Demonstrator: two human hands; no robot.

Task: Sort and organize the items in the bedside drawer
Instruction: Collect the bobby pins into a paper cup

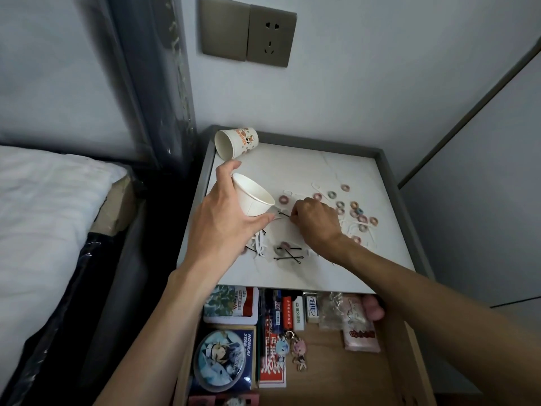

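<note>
My left hand (224,213) grips a white paper cup (254,197), tilted with its mouth toward the right, above the bedside table's white top (336,171). Just right of the cup, my right hand (314,222) pinches a black hairpin (283,214) on the tabletop. More black hairpins (288,256) lie near the front edge beside white floss picks (259,246). Several small pastel hair ties (355,210) are scattered to the right of my right hand. Below the tabletop, the drawer (330,361) stands open with boxes and keychains inside.
A second printed paper cup (235,142) lies on its side at the table's back left corner. The drawer holds a round anime badge (221,360), a red-and-white box (272,364), lighters, an eraser and a pink packet (358,326). A bed (44,215) stands to the left. A wall socket (270,39) is above.
</note>
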